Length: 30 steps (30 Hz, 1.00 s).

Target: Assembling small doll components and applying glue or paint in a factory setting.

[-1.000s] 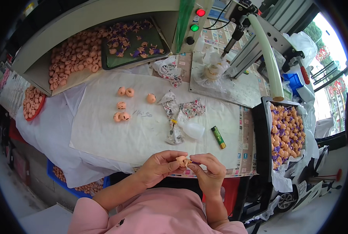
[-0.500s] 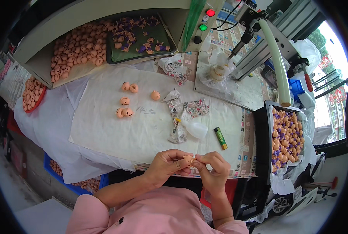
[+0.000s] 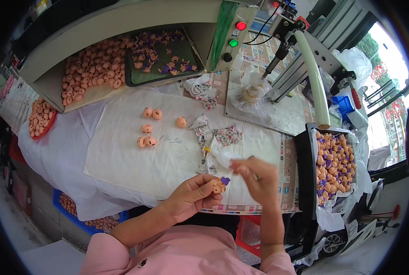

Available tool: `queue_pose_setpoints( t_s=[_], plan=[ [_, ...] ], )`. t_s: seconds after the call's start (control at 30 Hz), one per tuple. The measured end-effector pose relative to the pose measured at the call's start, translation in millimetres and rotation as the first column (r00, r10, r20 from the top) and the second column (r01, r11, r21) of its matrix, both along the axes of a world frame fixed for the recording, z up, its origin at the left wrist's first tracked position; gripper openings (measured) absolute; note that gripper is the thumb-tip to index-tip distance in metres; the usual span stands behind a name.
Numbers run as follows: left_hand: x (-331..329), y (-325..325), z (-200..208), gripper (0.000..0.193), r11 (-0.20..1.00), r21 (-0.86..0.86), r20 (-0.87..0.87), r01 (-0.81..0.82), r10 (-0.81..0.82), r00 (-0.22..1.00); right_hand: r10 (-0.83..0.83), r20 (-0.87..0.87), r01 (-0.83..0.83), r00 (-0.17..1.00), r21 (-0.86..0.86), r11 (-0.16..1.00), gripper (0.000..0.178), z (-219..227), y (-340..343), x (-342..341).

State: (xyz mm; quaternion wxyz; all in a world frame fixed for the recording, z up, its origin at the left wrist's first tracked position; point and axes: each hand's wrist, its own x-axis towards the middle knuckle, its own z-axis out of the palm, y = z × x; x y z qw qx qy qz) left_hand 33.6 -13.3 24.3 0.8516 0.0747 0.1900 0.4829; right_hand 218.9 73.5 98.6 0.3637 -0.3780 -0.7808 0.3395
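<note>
In my left hand (image 3: pixel 190 195), a small doll figure (image 3: pixel 218 185) is pinched between thumb and fingers; it has a flesh-coloured head and a purple part on top. My right hand (image 3: pixel 261 179) is raised to the right of it, smeared by motion, so its fingers are unclear. Its fingertips overlap a white translucent squeeze bottle (image 3: pixel 222 157) with a yellow tip, lying on floral cloth scraps (image 3: pixel 205 137). Whether they touch the bottle I cannot tell. Several loose doll heads (image 3: pixel 146 141) lie on the white sheet to the left, with a single head (image 3: pixel 181 122) nearer the cloth.
A shelf at the back left holds a pile of doll heads (image 3: pixel 92 66) and a dark tray (image 3: pixel 193 73) of purple-bodied figures. A press machine (image 3: pixel 278 59) stands at the back right. On the right is a black crate (image 3: pixel 306 160) of figures. A red basket (image 3: pixel 48 127) stands far left.
My right hand has let go of the doll figure and moved up and right, toward the squeeze bottle. The green-and-gold tube is now hidden behind it. My left hand keeps the figure, its purple part now showing.
</note>
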Motion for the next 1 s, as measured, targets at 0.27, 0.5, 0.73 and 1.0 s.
queue_pose_setpoints(
  t_s=[0.27, 0.5, 0.73, 1.0],
  plan=[
    [-1.7, -9.7, 13.3, 0.031, 1.000, 0.007, 0.047, -0.005, 0.005, 0.999, -0.162, -0.102, 0.149, 0.982, 0.939, 0.311, 0.038, 164.3, 155.8, -2.7],
    [-10.3, -17.1, 17.6, 0.029, 0.998, 0.036, -0.034, -0.044, 0.045, 0.998, -0.422, -0.128, 0.412, 0.898, 0.582, 0.701, 0.025, 219.0, 233.3, 9.9],
    [-62.3, -14.2, 16.3, 0.027, 0.979, 0.058, -0.165, -0.197, 0.204, 0.965, -0.548, 0.288, 0.401, 0.785, 0.437, 0.805, 0.014, 57.0, 141.9, 13.7],
    [-26.1, 2.8, 32.1, 0.032, 0.988, 0.104, -0.211, -0.117, 0.137, 0.968, -0.408, 0.225, 0.217, 0.885, 0.576, 0.788, 0.023, -34.4, 171.1, 16.1]
  ],
)
